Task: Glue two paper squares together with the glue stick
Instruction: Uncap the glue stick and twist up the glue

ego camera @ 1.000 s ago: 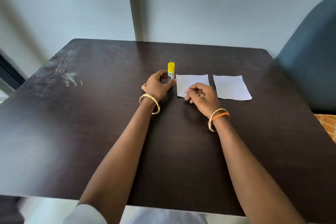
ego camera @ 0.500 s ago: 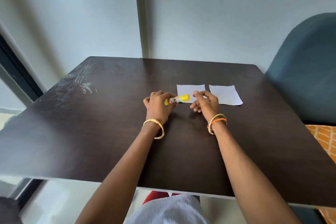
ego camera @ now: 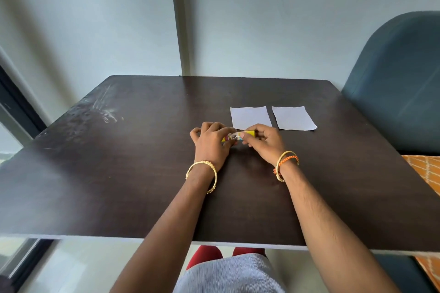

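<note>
A yellow glue stick (ego camera: 236, 137) lies sideways between both hands, just above the dark table (ego camera: 119, 173). My left hand (ego camera: 212, 143) grips its body and my right hand (ego camera: 264, 141) pinches its yellow capped end. Two white paper squares lie flat side by side just beyond the hands: the left square (ego camera: 250, 116) and the right square (ego camera: 293, 118). My right hand's fingers cover the near edge of the left square.
A blue upholstered chair (ego camera: 400, 83) stands at the table's right side. An orange patterned cushion (ego camera: 426, 171) shows below it. A grey wall rises behind the far table edge. Pale scuff marks (ego camera: 104, 112) mark the table's far left.
The glue stick went from standing upright to lying sideways in my left hand. My right hand moved left off the paper and took hold of the stick's capped end.
</note>
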